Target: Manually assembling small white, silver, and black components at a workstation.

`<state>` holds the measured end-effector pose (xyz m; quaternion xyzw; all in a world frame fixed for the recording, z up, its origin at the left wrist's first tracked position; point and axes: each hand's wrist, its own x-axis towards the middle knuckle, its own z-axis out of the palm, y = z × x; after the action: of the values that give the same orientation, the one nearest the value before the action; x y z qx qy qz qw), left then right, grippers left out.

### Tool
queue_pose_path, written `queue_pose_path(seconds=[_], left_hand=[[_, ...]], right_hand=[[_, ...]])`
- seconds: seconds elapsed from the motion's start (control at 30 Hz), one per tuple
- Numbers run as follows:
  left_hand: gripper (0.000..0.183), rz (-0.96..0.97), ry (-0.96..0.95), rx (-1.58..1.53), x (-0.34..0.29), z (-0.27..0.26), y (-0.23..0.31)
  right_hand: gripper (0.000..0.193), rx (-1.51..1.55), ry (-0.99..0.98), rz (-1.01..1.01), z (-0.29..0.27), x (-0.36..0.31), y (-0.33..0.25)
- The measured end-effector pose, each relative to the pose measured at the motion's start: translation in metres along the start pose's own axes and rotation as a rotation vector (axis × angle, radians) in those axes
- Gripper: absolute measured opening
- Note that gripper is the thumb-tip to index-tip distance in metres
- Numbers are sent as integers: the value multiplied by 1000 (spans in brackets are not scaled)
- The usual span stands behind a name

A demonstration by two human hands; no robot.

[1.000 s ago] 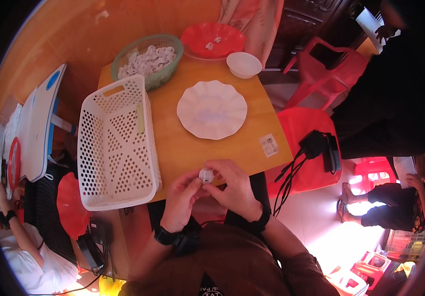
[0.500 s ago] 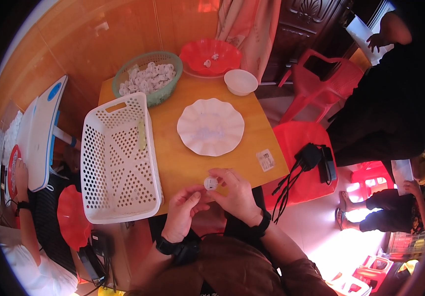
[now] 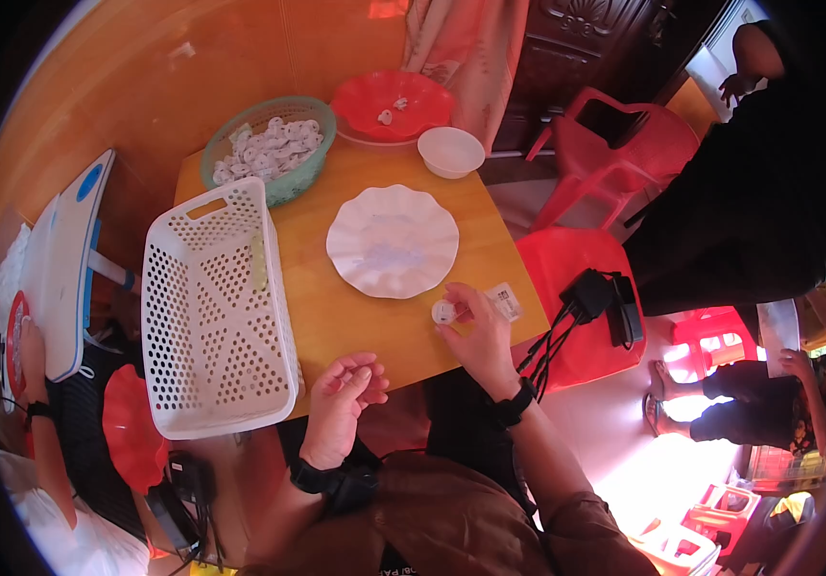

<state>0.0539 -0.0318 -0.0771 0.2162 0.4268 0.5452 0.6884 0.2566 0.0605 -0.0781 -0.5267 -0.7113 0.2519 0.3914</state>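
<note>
Between the thumb and fingers of my right hand [image 3: 482, 336] is a small round white piece [image 3: 443, 312], held over the table's front right part, close to a label card [image 3: 505, 301]. My left hand [image 3: 341, 408] is curled at the table's front edge, its thumb against the fingers; whatever it may hold is hidden. Beyond both hands lies a white scalloped plate [image 3: 394, 197] with pale bluish bits on it. A white perforated basket [image 3: 283, 384] stands left of my left hand, with a pale green strip inside.
At the back are a green colander [image 3: 309, 178] heaped with white pieces, a red scalloped dish [image 3: 355, 91] with a few pieces, and a white bowl [image 3: 451, 154]. Black adapters [image 3: 587, 296] sit on a red stool [image 3: 566, 355]. Other people are at both sides.
My right hand has moved right and away from me with the white piece, parting from my left hand. The left has shifted slightly left. The whole view has shifted a little.
</note>
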Motion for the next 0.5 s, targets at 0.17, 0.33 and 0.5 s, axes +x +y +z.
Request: queue_pose_path(seconds=[0.17, 0.33, 0.5], left_hand=[[19, -9, 13, 0, 1, -1, -1], [20, -13, 25, 3, 1, -1, -2], [19, -4, 19, 14, 3, -1, -4]], right_hand=[[48, -46, 54, -26, 6, 1, 12], [47, -213, 68, -88, 6, 3, 19], [44, -274, 60, -43, 3, 7, 22]])
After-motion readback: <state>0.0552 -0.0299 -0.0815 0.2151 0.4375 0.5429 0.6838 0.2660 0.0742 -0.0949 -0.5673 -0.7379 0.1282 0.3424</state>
